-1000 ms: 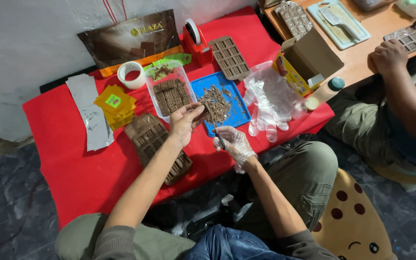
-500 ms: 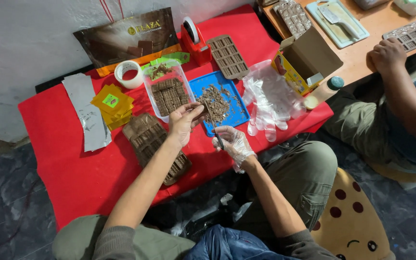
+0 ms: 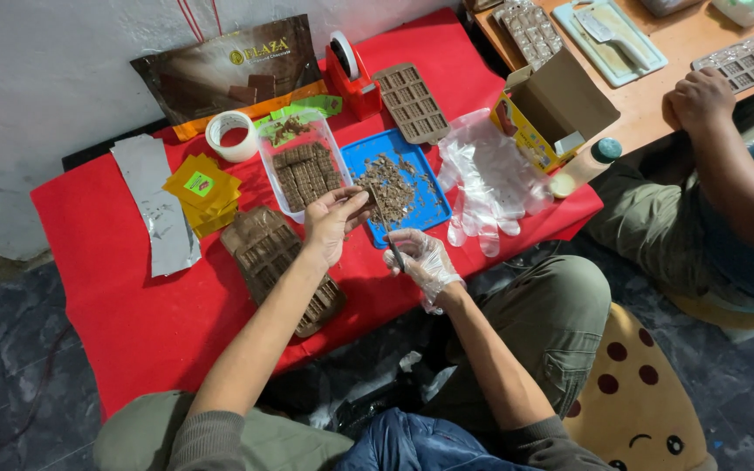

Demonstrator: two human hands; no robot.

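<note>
My bare left hand (image 3: 332, 222) pinches a small brown chocolate piece over the red table, beside the blue tray (image 3: 429, 205) of chocolate scraps. My right hand (image 3: 422, 259), in a clear plastic glove, grips a thin dark knife (image 3: 386, 231) whose blade points up at the piece. A clear container (image 3: 269, 161) with rows of chocolate pieces stands just behind my left hand. A brown chocolate mould (image 3: 263, 253) lies under my left forearm.
Clear plastic gloves (image 3: 490, 179), an open cardboard box (image 3: 551, 109), a second mould (image 3: 410, 100), a red tape dispenser (image 3: 351, 78), a tape roll (image 3: 230, 135), yellow wrappers (image 3: 202, 187) and foil (image 3: 161, 214) lie around. Another person's hand (image 3: 700, 96) rests on the wooden table to the right.
My hands stay close together by the blue tray; the left hand has shifted slightly with the piece. The other person's hand is unmoved.
</note>
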